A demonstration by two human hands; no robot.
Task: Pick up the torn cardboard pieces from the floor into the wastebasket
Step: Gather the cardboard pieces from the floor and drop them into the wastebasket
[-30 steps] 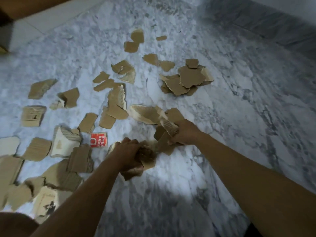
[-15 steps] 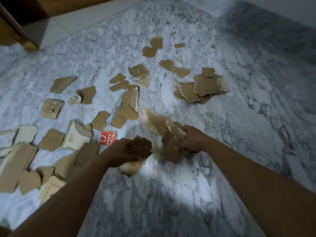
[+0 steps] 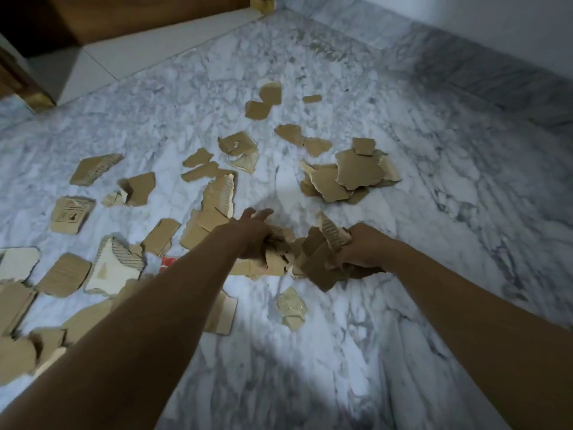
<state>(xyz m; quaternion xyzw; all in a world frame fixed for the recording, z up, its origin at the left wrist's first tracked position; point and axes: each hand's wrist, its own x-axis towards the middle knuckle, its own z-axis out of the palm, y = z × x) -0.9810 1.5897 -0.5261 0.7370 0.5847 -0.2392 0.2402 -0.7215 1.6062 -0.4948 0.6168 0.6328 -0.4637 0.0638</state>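
1. We see two long, slim forearms, the left forearm [image 3: 155,321] and the right forearm [image 3: 465,321], both bare up to the frame's edge.
2. The left hand [image 3: 252,240] and right hand [image 3: 361,249] are bare too.
3. Dim light hides finer detail.

Left grip [image 3: 252,234]: motion-blurred; cannot tell whether its fingers clasp the scraps [image 3: 277,259] beneath it.
Right grip [image 3: 361,249]: fingertips hidden behind the cardboard bundle [image 3: 319,262] it clutches.
Red scrap [image 3: 167,262]: mostly covered by the left forearm [image 3: 155,321].
Left-edge pieces [image 3: 12,305]: cut off by the frame.
Printed piece [image 3: 72,214]: markings too small to read.
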